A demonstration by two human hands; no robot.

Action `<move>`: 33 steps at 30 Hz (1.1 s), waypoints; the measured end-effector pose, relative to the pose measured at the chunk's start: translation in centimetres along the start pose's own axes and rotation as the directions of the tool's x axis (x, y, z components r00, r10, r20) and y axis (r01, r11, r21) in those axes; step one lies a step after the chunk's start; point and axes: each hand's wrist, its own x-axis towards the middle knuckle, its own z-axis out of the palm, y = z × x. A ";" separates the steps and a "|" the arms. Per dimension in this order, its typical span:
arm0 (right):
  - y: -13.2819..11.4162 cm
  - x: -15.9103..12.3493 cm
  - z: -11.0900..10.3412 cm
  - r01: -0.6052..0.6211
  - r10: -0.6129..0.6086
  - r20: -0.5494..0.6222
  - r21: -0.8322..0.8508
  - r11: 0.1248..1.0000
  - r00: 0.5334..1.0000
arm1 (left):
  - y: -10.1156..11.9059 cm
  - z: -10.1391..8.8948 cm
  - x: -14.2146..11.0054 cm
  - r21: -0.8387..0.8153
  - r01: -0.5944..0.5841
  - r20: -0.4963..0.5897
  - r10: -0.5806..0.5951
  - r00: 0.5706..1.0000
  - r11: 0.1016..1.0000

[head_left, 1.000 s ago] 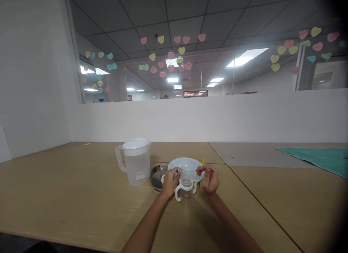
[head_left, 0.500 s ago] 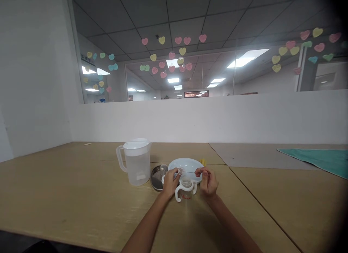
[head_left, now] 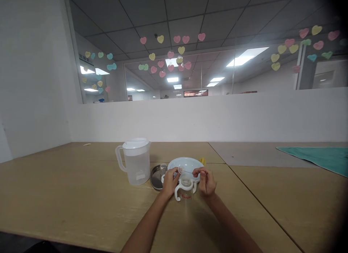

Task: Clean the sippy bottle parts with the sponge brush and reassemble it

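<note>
My left hand (head_left: 170,182) is closed on a small clear round piece (head_left: 181,170), held above the rim of a pale blue basin (head_left: 185,159). Pinched in my right hand (head_left: 207,182) is a thin wire-like rod (head_left: 188,172), whose far end reaches to the clear piece. I cannot tell whether its tip is inside. Below and between both hands stands a clear baby bottle (head_left: 186,195) with two white handles and an uncovered mouth. Just left of my left hand, a clear domed cap (head_left: 163,168) is at a round metal tray (head_left: 156,179), which my hand partly hides.
A lidded translucent pitcher (head_left: 138,169) with liquid stands to the left of the tray. Something yellow (head_left: 202,161) lies behind the basin's right side. A green cloth (head_left: 318,156) covers the table's far right. Beyond the table (head_left: 81,195) rises a white wall (head_left: 190,118) with glass above.
My right hand has shifted slightly left, closer to the clear piece, and the rod slants a little more. My left hand keeps its hold. The view has moved very slightly.
</note>
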 end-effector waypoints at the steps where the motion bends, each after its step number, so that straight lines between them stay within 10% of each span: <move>1: 0.0 0.0 0.0 -0.004 0.004 0.001 -0.002 1.000 1.000 | 0.0 0.0 0.0 -0.001 0.001 -0.002 -0.001 1.000 1.000; 33: -1.6 1.0 0.1 0.106 -0.070 0.180 -0.197 0.975 0.981 | 0.0 0.2 0.0 0.001 -0.018 0.007 0.018 1.000 1.000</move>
